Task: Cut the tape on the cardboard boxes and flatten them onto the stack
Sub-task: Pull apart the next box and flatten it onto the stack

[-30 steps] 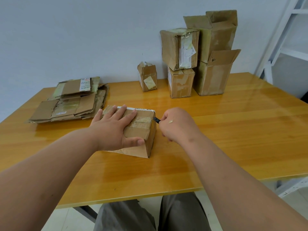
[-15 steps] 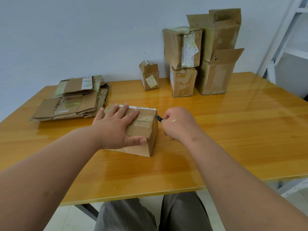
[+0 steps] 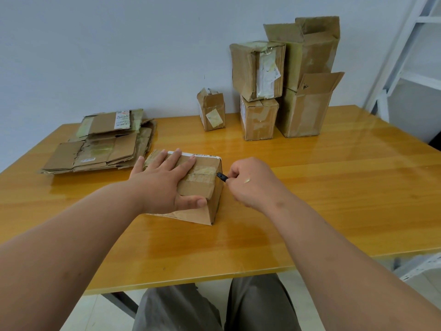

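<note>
A small taped cardboard box (image 3: 202, 187) lies on the wooden table (image 3: 334, 187) in front of me. My left hand (image 3: 162, 185) presses flat on its top, fingers spread and thumb along the near edge. My right hand (image 3: 250, 182) grips a small black cutter (image 3: 222, 176) whose tip touches the tape at the box's right top edge. A stack of flattened boxes (image 3: 102, 142) lies at the table's back left.
Several upright boxes stand at the back against the wall: a small one (image 3: 212, 111), two stacked (image 3: 259, 91), and two taller open ones (image 3: 307, 80). A white shelf frame (image 3: 410, 56) stands at the right. My knees show below the table's front edge.
The view has shifted slightly. Both hands stay at the box, with the cutter tip still at the tape on its right edge.
</note>
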`<action>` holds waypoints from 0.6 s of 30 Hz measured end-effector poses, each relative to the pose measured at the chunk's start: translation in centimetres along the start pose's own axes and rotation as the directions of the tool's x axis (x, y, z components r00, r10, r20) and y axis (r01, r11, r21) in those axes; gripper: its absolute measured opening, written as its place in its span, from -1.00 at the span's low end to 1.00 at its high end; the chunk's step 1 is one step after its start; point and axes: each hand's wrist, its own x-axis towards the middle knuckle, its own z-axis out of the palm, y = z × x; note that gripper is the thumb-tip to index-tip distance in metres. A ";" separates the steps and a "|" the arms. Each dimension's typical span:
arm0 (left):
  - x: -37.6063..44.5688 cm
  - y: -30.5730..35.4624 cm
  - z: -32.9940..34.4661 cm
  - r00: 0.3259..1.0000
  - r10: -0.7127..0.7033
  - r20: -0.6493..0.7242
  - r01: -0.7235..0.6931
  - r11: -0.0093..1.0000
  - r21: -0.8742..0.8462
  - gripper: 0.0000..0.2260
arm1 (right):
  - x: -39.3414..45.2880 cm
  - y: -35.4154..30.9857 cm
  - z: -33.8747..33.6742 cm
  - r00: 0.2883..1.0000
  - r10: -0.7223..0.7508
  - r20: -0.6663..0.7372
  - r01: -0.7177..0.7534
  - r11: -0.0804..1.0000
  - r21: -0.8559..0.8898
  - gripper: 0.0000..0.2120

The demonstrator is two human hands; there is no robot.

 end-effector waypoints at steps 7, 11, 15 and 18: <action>-0.1 0.0 0.0 1.000 0.008 0.009 -0.008 1.000 0.008 0.08 | -0.2 0.6 0.5 0.999 -0.013 -0.029 0.014 0.999 0.040 -0.84; -0.1 0.0 -0.1 1.000 0.012 0.024 -0.012 1.000 0.011 0.09 | -0.5 0.7 0.8 0.999 -0.019 -0.039 0.020 1.000 0.022 -0.86; 0.1 0.0 -0.2 1.000 0.014 0.027 -0.015 1.000 0.007 0.10 | -0.8 0.6 0.7 0.999 -0.010 -0.042 0.011 1.000 0.012 -0.77; -0.1 0.0 -0.1 1.000 0.016 0.024 -0.016 1.000 0.006 0.10 | -1.3 0.5 0.7 1.000 -0.010 -0.014 0.011 0.999 0.037 -0.82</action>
